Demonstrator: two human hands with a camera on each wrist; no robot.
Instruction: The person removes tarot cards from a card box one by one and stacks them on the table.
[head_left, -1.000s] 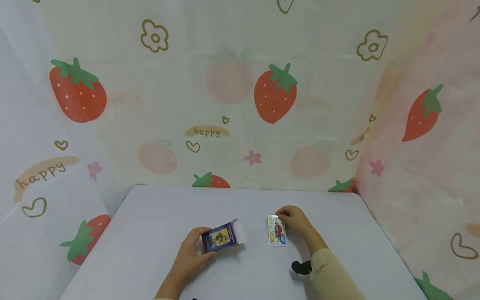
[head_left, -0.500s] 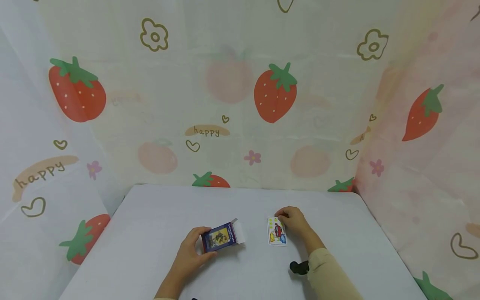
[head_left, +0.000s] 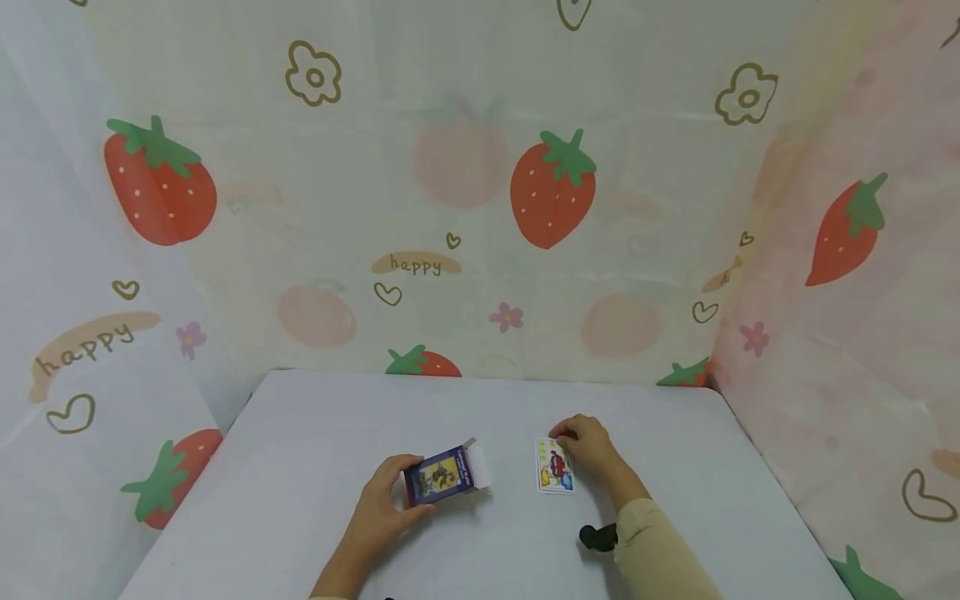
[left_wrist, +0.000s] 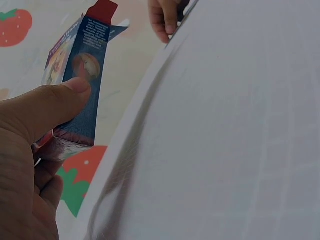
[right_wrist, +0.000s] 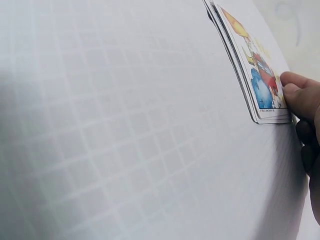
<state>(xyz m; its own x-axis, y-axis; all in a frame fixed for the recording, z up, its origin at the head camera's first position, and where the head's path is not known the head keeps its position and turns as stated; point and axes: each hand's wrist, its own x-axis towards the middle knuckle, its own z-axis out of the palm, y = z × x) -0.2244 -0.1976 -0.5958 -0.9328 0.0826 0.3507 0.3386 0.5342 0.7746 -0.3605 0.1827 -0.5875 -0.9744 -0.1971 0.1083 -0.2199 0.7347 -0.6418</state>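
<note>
The left hand [head_left: 382, 500] has its fingers gripping the open box [head_left: 439, 477], practically unmoved since a second ago. Right of the box, the right hand [head_left: 594, 446] pinches cards [head_left: 555, 468] on the bench [head_left: 480, 558]; their far edge now sits slightly nearer the person.

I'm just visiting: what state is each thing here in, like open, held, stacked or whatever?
Card box: held, open at one end with flaps out; contents not visible.
Card pile: face up, edges slightly uneven.
Left grip: fingers and thumb around the box.
Right grip: fingertips pinching the pile near its far edge.
Table: covered in white.
Backdrop: standing behind the table, creased.
</note>
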